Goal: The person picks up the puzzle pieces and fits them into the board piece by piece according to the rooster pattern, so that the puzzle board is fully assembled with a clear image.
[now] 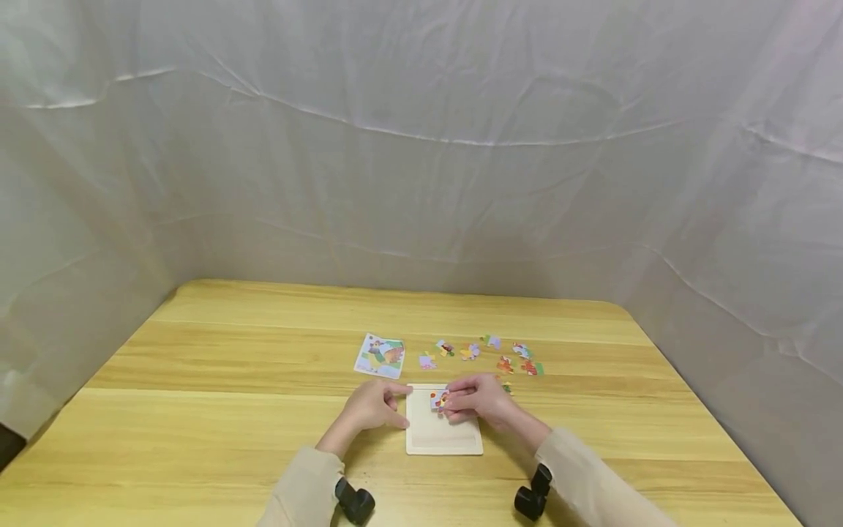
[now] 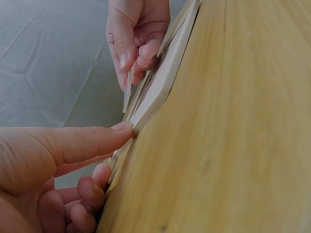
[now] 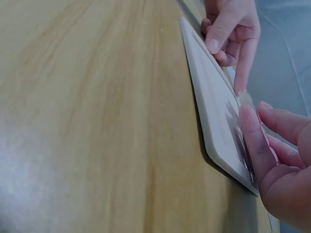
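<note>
A shallow pale wooden puzzle tray point(image 1: 444, 433) lies on the table before me. My left hand point(image 1: 372, 405) is at its left side, with the index finger and thumb touching the rim. Over the upper part of the tray, my right hand point(image 1: 486, 400) pinches a jigsaw piece point(image 1: 437, 399) with a pale lilac ground and red and yellow print. In the left wrist view that piece point(image 2: 128, 94) is seen nearly edge-on, tilted between thumb and fingers. The right hand covers the tray's upper right corner.
A printed picture card point(image 1: 380, 356) lies beyond the left hand. Several loose jigsaw pieces are scattered behind the tray, among them a lilac one point(image 1: 427, 361) and a red and green one point(image 1: 532, 367). One piece point(image 1: 506, 388) lies just past the right hand. Grey sheeting point(image 1: 408, 183) surrounds the table.
</note>
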Demonstrator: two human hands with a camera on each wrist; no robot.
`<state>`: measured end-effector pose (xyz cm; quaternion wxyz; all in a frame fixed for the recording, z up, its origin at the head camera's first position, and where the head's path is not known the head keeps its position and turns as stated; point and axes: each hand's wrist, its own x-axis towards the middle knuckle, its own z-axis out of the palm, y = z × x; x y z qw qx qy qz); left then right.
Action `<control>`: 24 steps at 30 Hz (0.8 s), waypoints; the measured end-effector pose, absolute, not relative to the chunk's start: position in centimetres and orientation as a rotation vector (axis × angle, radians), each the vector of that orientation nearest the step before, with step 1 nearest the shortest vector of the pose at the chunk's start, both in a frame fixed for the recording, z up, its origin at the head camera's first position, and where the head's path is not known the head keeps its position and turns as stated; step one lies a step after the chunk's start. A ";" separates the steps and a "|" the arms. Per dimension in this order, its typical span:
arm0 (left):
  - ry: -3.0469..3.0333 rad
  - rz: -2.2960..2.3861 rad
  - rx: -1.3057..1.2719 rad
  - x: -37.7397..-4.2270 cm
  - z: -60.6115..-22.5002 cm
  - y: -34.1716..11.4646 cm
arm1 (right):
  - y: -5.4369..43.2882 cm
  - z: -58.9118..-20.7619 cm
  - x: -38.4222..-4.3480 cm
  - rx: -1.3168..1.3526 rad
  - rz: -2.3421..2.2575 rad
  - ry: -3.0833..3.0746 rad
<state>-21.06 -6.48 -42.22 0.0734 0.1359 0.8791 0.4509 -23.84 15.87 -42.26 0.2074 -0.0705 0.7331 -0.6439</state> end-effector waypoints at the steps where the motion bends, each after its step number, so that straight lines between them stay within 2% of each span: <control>1: 2.639 1.354 0.405 -21.1 -42.2 -6.5 | 15.8 -42.3 -23.8 -0.205 -1.779 2.051; 24: 2.655 1.327 0.412 -21.1 -41.7 -6.5 | 13.1 -42.2 -23.9 -0.402 -1.662 2.220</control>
